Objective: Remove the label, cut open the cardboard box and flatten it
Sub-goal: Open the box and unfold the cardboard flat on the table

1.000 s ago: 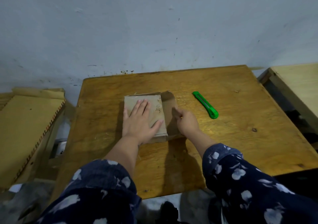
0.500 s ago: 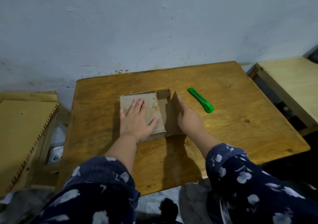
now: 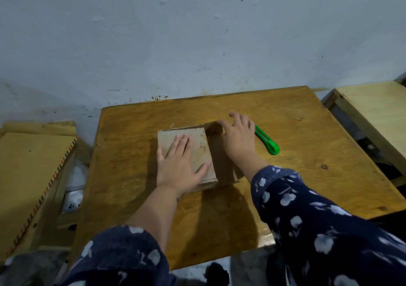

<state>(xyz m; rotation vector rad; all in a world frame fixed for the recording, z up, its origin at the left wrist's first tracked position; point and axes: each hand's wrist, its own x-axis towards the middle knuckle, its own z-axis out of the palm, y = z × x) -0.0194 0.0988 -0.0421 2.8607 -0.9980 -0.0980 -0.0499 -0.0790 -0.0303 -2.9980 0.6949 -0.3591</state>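
A small brown cardboard box (image 3: pixel 198 147) with handwriting on top lies on the wooden table (image 3: pixel 307 154). My left hand (image 3: pixel 179 165) presses flat on its top, fingers spread. An opened flap (image 3: pixel 222 160) lies to the box's right. My right hand (image 3: pixel 238 138) rests over that flap with fingers spread, reaching toward its far end. A green utility knife (image 3: pixel 269 144) lies on the table just right of my right hand, partly hidden by it. No label is visible.
A pale wooden table (image 3: pixel 377 119) stands at the right, apart from mine. Flat cardboard pieces (image 3: pixel 28 176) lean at the left, below table height. A bluish wall (image 3: pixel 197 33) runs along the table's far edge.
My right hand has slid forward along the opened flap, from its near part to its far end, and now covers part of the knife. My left hand stays pressed on the box.
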